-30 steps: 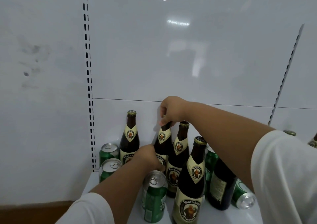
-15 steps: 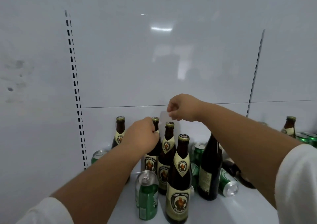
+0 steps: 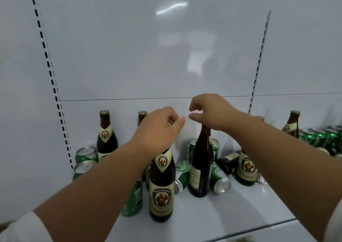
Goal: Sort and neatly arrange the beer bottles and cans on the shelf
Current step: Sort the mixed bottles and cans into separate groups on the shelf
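Observation:
Brown beer bottles and green cans stand mixed on a white shelf (image 3: pixel 240 210). My left hand (image 3: pixel 159 128) hovers with loosely curled fingers in front of the neck of the front labelled bottle (image 3: pixel 162 182), hiding its cap. My right hand (image 3: pixel 209 112) is just above the dark bottle (image 3: pixel 200 164) whose back label faces me; its thumb and fingers are apart with nothing between them. Two more bottles (image 3: pixel 105 136) (image 3: pixel 142 115) stand at the back left. Two green cans (image 3: pixel 182 175) (image 3: pixel 220 178) lie on their sides by the dark bottle.
Two upright cans (image 3: pixel 86 153) stand at the left edge by the slotted upright (image 3: pixel 55 93). A labelled bottle (image 3: pixel 247 167) and a lying bottle (image 3: pixel 227 162) sit under my right forearm. A row of green cans (image 3: pixel 322 136) and another bottle (image 3: pixel 292 125) are far right.
Both hands have let go of the rear bottle and drawn back and rightward. The view has shifted right, showing more of the shelf's right side.

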Motion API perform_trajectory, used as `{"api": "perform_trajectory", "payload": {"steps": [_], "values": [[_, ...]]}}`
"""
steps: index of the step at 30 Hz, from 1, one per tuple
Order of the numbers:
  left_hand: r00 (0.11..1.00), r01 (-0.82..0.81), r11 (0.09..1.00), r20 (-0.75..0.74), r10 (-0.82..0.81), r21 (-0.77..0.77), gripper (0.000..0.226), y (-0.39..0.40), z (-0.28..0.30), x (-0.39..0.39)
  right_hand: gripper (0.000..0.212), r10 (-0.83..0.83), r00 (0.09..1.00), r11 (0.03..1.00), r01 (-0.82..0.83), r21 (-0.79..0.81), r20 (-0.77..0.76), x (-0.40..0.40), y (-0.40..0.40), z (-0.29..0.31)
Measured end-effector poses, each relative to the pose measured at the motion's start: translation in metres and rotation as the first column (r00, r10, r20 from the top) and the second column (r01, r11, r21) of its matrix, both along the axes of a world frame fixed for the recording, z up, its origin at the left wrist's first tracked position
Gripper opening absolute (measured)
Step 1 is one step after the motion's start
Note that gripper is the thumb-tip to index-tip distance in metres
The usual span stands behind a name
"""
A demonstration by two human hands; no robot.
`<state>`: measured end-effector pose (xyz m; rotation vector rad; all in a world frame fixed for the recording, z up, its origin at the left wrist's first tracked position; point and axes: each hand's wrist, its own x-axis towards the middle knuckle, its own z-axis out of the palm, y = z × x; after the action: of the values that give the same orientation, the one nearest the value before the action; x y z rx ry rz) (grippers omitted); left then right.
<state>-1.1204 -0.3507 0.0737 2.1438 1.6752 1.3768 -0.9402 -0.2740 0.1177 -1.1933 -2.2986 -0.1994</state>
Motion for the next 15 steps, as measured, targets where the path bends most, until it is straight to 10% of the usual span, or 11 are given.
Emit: {"api": "perform_trajectory", "payload": {"steps": [8, 15], "values": [[0.894, -0.005, 0.861, -0.383, 0.231, 0.508, 0.016, -0.008, -0.008, 0.054, 0.011, 0.021, 0.861, 0.933, -0.199, -0.298, -0.508, 0.02, 0.019, -0.058], [0.977, -0.182, 0.962, 0.144, 0.155, 0.204, 0.042, -0.003, -0.084, 0.114, 0.014, 0.093, 0.775, 0.91, -0.321, -0.261, -0.625, 0.031, 0.012, -0.058]]}}
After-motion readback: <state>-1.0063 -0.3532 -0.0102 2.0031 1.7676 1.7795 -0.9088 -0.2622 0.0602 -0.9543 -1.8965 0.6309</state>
